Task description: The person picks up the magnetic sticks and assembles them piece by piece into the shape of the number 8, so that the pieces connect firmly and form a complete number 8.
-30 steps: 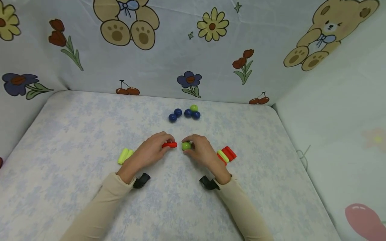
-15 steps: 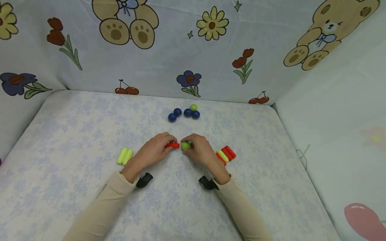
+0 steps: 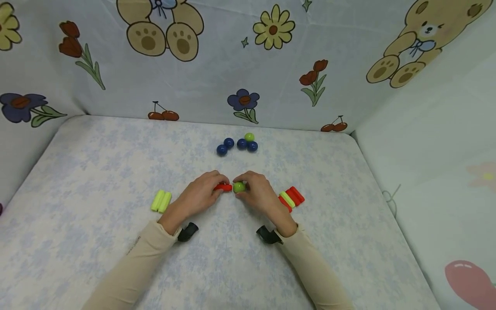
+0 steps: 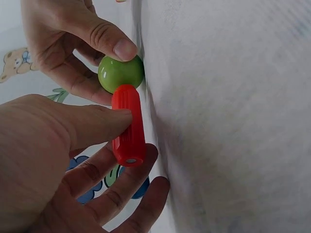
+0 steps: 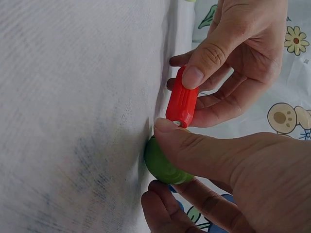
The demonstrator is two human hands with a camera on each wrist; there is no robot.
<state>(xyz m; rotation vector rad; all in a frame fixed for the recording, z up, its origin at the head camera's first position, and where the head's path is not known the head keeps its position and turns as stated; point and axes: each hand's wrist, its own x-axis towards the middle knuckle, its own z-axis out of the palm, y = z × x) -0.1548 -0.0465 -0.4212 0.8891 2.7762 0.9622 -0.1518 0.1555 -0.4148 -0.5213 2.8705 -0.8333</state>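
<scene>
Near the middle of the table, my left hand (image 3: 201, 189) pinches a red ridged rod (image 4: 129, 128) between thumb and fingers. The rod has a small metallic disc in its visible end. My right hand (image 3: 257, 189) holds a green ball (image 4: 119, 74) with thumb and fingertips, close to the tabletop. Rod and ball meet end to end, or very nearly, in the left wrist view. In the right wrist view, the right thumb partly covers where the red rod (image 5: 182, 99) comes to the green ball (image 5: 163, 162).
Two yellow-green rods (image 3: 160, 201) lie left of my left forearm. Beside my right wrist are several red rods (image 3: 296, 196) with a yellow-green rod (image 3: 287, 199) among them. Farther back sit several dark blue balls (image 3: 222, 150) and another green ball (image 3: 249, 137). A patterned cloth wall (image 3: 209, 82) rises behind.
My left hand has moved right, bringing the red rod up to the green ball and narrowing the gap. The right hand has stayed almost still.
</scene>
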